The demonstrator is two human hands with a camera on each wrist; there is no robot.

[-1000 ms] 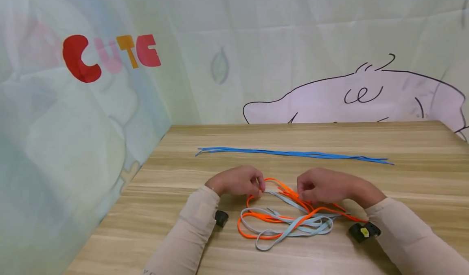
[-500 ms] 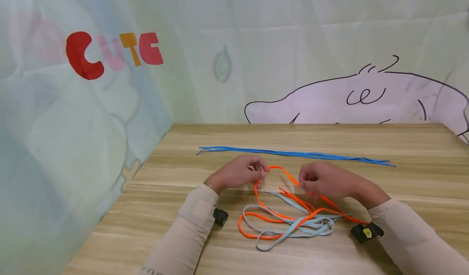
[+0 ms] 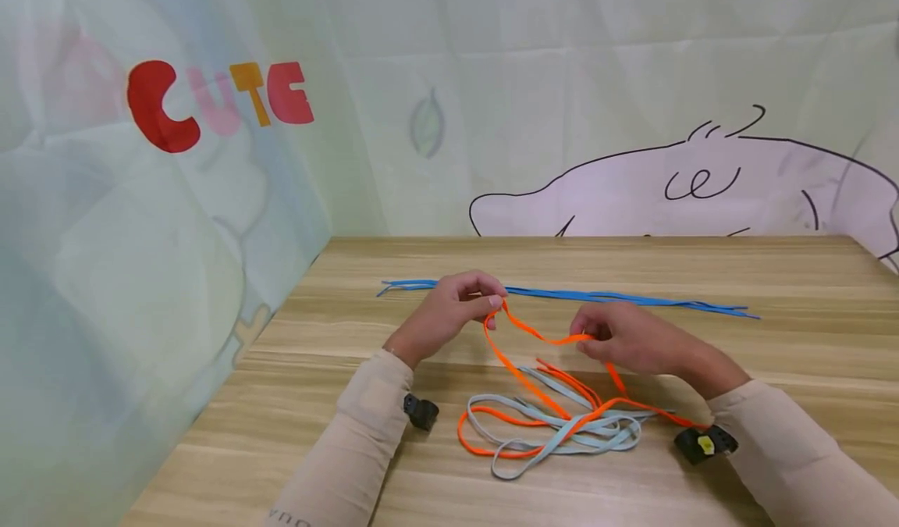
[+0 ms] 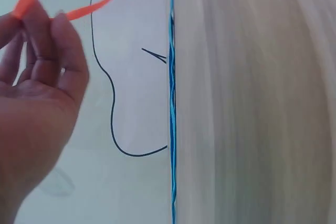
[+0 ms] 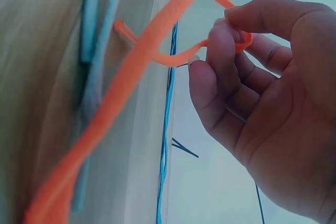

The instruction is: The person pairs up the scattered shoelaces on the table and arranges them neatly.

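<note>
An orange shoelace [image 3: 523, 376] rises from a loose tangle on the table. My left hand [image 3: 453, 308] pinches it between thumb and fingers, in front of the blue laces, and the left wrist view shows the orange lace bent at the fingertips. To the right, my right hand [image 3: 632, 342] pinches another stretch of the same lace; in the right wrist view the lace [image 5: 181, 56] passes between its curled fingers. The span between the hands sags slightly. Beneath them, a pale grey-blue shoelace [image 3: 555, 446] lies in loops, mixed with orange strands.
Blue shoelaces [image 3: 555, 293] lie straight across the table [image 3: 281, 433], behind the tangle. A black wrist camera [image 3: 705, 444] sits on the right sleeve, close to an orange strand. Printed cloth [image 3: 393, 82] hangs along the left and back of the table.
The left hand has lifted and moved away from me, drawing an orange strand up out of the tangle. The right hand has risen slightly, still with the orange lace.
</note>
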